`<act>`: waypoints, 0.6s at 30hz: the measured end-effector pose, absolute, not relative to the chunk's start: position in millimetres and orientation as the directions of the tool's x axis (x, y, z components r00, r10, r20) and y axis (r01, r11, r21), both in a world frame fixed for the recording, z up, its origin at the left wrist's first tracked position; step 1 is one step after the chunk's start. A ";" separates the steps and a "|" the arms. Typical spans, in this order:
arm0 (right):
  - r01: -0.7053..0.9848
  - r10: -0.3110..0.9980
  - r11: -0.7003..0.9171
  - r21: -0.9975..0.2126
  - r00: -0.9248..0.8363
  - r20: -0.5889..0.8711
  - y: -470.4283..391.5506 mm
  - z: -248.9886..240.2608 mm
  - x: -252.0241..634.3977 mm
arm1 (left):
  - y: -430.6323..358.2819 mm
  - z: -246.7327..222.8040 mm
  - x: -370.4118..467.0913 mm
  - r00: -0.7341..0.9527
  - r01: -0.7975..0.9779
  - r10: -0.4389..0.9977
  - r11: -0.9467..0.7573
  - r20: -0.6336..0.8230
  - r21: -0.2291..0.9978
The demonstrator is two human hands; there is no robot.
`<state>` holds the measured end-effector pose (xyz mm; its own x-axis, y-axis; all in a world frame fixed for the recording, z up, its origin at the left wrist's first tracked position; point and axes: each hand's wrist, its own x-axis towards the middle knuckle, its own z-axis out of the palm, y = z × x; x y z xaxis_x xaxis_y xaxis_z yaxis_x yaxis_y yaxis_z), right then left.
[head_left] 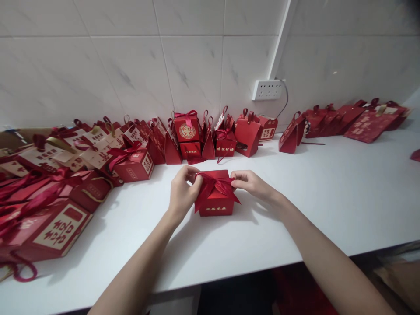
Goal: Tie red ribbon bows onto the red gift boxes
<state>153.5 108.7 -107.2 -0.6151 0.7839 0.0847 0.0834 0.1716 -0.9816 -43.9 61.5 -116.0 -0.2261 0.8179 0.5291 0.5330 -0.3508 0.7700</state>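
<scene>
A small red box (pixel 216 207) with gold characters on its front stands on the white table between my hands. A dark red ribbon (pixel 215 184) is tied in a bow across its top, with tails hanging at the front corners. My left hand (pixel 186 189) pinches the bow's left loop between thumb and fingers. At the right side of the bow, my right hand (pixel 246 181) pinches the other loop with its fingertips.
Many red gift boxes and bags (pixel 131 168) crowd the left side of the white table (pixel 295 218). More red boxes (pixel 251 133) line the tiled wall behind, reaching the far right. A white socket strip (pixel 267 89) with a cable is on the wall.
</scene>
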 end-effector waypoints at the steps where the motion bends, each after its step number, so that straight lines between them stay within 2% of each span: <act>1: 0.088 0.785 0.176 -0.981 -0.614 0.086 108.6 -107.2 153.3 | 60.8 -114.7 -43.7 -0.196 0.502 0.850 -0.342 0.490 0.794; 6: 0.116 0.807 0.188 -0.975 -0.585 0.085 108.5 -107.7 153.2 | 59.2 -109.8 -44.0 -0.039 0.325 0.946 -0.293 0.322 0.899; 11: 0.146 0.816 0.163 -0.976 -0.575 0.050 109.4 -108.6 154.6 | 60.6 -109.5 -43.8 -0.007 0.167 0.983 -0.178 0.181 0.970; 15: 0.166 0.798 0.173 -0.971 -0.601 0.040 110.3 -108.4 156.0 | 59.4 -109.1 -42.3 -0.090 0.208 0.974 -0.185 0.207 0.960; 18: 0.283 0.807 0.222 -0.933 -0.590 0.013 111.4 -108.4 157.7 | 57.0 -106.5 -43.3 -0.086 0.381 0.957 -0.225 0.276 0.897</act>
